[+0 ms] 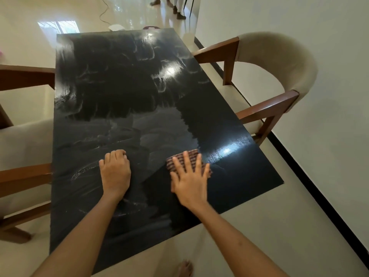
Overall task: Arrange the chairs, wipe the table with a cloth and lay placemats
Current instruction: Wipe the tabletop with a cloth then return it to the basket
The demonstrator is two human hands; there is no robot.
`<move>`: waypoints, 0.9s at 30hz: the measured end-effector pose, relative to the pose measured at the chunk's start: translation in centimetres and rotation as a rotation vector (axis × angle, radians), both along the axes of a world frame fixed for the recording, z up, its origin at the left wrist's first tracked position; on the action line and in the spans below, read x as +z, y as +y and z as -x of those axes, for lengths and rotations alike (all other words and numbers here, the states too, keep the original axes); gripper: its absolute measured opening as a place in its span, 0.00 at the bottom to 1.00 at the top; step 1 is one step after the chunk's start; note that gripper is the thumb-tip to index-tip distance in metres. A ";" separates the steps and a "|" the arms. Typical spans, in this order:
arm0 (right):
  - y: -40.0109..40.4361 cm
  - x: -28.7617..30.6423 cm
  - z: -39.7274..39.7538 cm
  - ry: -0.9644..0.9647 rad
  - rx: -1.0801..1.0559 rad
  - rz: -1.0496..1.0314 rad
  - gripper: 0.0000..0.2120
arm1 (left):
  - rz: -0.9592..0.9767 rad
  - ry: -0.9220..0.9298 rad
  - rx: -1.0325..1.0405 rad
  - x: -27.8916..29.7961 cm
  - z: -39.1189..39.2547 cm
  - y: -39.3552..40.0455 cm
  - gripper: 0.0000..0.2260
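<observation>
While we are in the wiping step, we read the scene from the left edge across. At far left a chair sits drawn in against the long side of the table, its wooden arm just beside the dark top. Our left hand rests on the glossy surface with its fingers curled under at the knuckles, holding nothing; we judge it a brace, and it does best staying planted so our weight steadies the reach. Smeared streaks show over much of the top, thickest around that hand and toward the middle. Further right, our right hand lies flat on the folded striped cloth, fingers straight and spread, pressing it down rather than gripping it. The cloth is on the near half of the table, right of centre, with a bright glare patch just beyond it. To wipe well we should keep the palm flat, run overlapping passes out to the right edge, and refold the cloth if it smears. At far right a second chair stands by the table. We see no placemats.
</observation>
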State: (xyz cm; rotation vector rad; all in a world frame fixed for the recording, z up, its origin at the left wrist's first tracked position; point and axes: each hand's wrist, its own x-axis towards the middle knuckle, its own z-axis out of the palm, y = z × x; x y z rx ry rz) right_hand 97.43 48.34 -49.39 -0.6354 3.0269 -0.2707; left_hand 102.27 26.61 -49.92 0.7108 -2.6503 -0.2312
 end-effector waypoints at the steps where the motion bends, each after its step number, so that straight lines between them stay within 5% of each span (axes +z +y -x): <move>1: 0.7 0.0 1.6 -0.013 -0.035 -0.024 0.25 | 0.001 -0.010 0.003 0.0 0.3 -0.4 0.05; 8: -0.3 0.2 4.1 -0.067 -0.249 0.000 0.24 | 0.026 -0.108 -0.013 0.7 1.9 -2.1 0.03; 19: -8.1 0.3 -1.0 -0.013 0.173 0.074 0.22 | -0.002 -0.106 0.030 0.7 3.4 -3.2 0.06; 27: -5.9 -0.4 3.6 -0.006 0.186 0.055 0.22 | -0.090 -0.069 0.118 1.0 3.9 -3.2 0.06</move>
